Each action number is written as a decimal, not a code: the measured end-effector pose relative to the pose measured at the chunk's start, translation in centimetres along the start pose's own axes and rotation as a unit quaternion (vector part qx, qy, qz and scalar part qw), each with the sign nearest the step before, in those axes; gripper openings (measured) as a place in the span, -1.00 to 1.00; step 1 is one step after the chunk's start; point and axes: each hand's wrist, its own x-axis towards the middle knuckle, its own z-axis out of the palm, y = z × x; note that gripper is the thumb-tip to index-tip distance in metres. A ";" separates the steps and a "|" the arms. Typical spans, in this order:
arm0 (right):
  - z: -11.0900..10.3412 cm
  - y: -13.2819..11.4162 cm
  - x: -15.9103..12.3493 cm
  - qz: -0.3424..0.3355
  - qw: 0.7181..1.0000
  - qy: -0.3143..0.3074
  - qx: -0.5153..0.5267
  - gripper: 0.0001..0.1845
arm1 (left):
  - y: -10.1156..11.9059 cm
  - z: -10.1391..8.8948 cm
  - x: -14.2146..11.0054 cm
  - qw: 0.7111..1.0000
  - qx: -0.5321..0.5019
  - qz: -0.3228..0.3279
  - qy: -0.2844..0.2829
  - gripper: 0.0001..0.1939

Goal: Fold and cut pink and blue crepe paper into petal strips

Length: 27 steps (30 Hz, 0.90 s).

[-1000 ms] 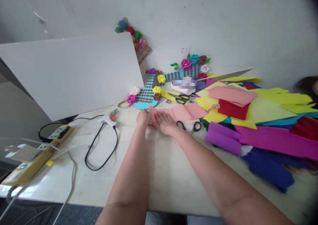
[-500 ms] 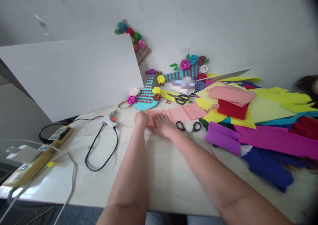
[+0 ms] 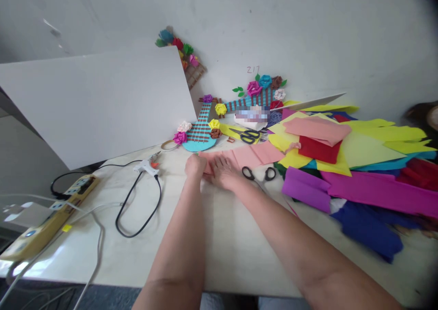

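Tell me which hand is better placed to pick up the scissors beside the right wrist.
Right, probably: the right hand rests on the creased pink paper strip, close to the black-handled scissors. The left hand is farther off, at the strip's left end, with the right hand between.

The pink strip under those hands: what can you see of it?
The pink strip looks like soft paper or thin cloth, long and narrow, with several crosswise creases. It lies stretched out sideways on the pale table. The curled left hand appears to grip its left end; the right hand rests flat on it. Its right end lies by yellow sheets.
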 end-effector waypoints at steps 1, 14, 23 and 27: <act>0.0 0.0 0.0 0.001 1.000 -0.002 0.000 -0.07 | 0.1 0.0 -0.1 1.000 0.010 -0.002 0.001 -0.60; -0.2 -0.1 -0.3 0.003 1.000 -0.002 0.004 -0.11 | 0.9 0.9 -0.3 0.998 0.056 -0.011 0.032 -0.58; -0.4 0.0 -0.3 0.013 1.000 0.007 -0.010 -0.06 | 1.0 0.9 -0.8 0.989 0.117 0.072 0.050 -0.68; -0.4 0.5 -0.2 0.022 1.000 0.005 -0.006 -0.01 | 1.1 1.1 -0.9 0.988 0.109 0.093 0.064 -0.70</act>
